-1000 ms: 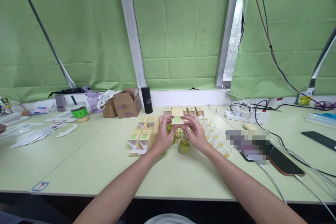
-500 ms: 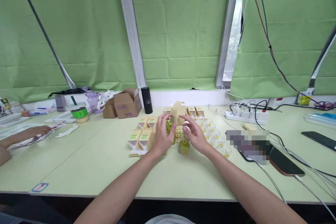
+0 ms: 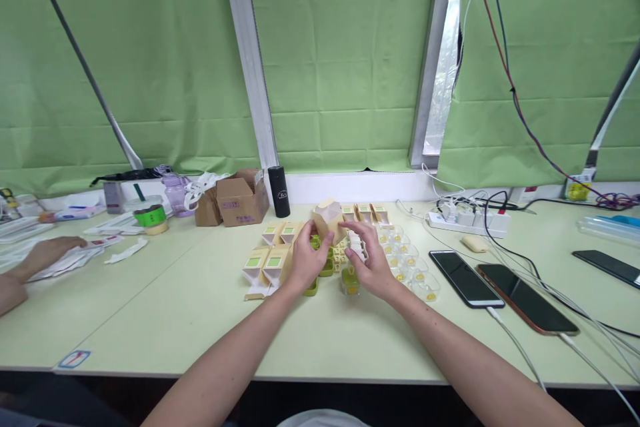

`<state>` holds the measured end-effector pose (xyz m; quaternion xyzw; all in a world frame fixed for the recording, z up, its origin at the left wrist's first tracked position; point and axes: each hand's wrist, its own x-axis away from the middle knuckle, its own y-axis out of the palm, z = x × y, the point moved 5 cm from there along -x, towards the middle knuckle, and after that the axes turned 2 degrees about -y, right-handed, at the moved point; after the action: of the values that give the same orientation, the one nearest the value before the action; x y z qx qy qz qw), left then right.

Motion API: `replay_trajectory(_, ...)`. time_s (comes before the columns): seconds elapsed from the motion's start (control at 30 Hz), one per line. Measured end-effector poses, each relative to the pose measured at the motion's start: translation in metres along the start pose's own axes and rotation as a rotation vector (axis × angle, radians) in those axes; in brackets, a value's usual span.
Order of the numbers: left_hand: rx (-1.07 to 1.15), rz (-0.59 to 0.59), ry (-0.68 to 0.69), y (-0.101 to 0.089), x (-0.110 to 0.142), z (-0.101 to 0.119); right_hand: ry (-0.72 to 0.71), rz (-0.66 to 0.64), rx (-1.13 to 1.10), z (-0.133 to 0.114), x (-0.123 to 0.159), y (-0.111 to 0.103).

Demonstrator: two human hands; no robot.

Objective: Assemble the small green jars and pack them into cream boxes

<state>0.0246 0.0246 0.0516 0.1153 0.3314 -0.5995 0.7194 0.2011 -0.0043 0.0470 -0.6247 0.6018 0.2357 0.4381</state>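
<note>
Tan card made up the small box [image 3: 330, 232], held up in the air btwn both hands, over the table [image 3: 200, 327], past its mid & toward its far edge. L hand [image 3: 307, 257] had it pinched, thumb low on the front, fingers round the L side. R hand [image 3: 371, 257] had its thumb & pointer spread apart, w/ a fingertip at the box's R side; can't tell if it pressed.

The box leaned a bit. Its long way looked to go up & down, w/ the white, open end at the top.

Main thing: the clear tub [image 3: 351, 281] w/ a green lid sat below the box, a bit R of it, on the side of the table's near edge. R hand was nearer to it than L hand.

More tan boxes [image 3: 275, 265] stood L, clear cups [image 3: 426, 287] R. By the table's L edge, a co-worker's hand [image 3: 59, 252] was on white papers [image 3: 90, 253].
</note>
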Motion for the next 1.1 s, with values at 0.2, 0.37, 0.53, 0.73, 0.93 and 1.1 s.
replay_trajectory(0.2, 0.153, -0.062, -0.064, -0.004, -0.008, -0.009, -0.007, -0.108, 0.23, -0.001, -0.009, -0.01)
replay_trajectory(0.37, 0.154, -0.13, -0.07, -0.015, -0.013, -0.004, 0.018, -0.458, 0.496, 0.002, 0.001, -0.011)
replay_trajectory(0.53, 0.16, -0.25, -0.097, -0.019, -0.009, -0.002, -0.009, -0.592, 0.564, 0.002, 0.015, -0.007)
replay_trajectory(0.73, 0.166, -0.302, -0.037, -0.022, -0.006, 0.002, 0.053, -0.543, 0.572, 0.007, 0.008, -0.014)
replay_trajectory(0.93, 0.186, -0.364, -0.076, -0.024, 0.0, 0.001, 0.179, -0.216, 0.57, 0.025, -0.004, -0.043)
replay_trajectory(1.1, -0.005, -0.436, 0.014, -0.019, 0.009, -0.002, 0.189, 0.041, 0.501, 0.035, -0.005, -0.059)
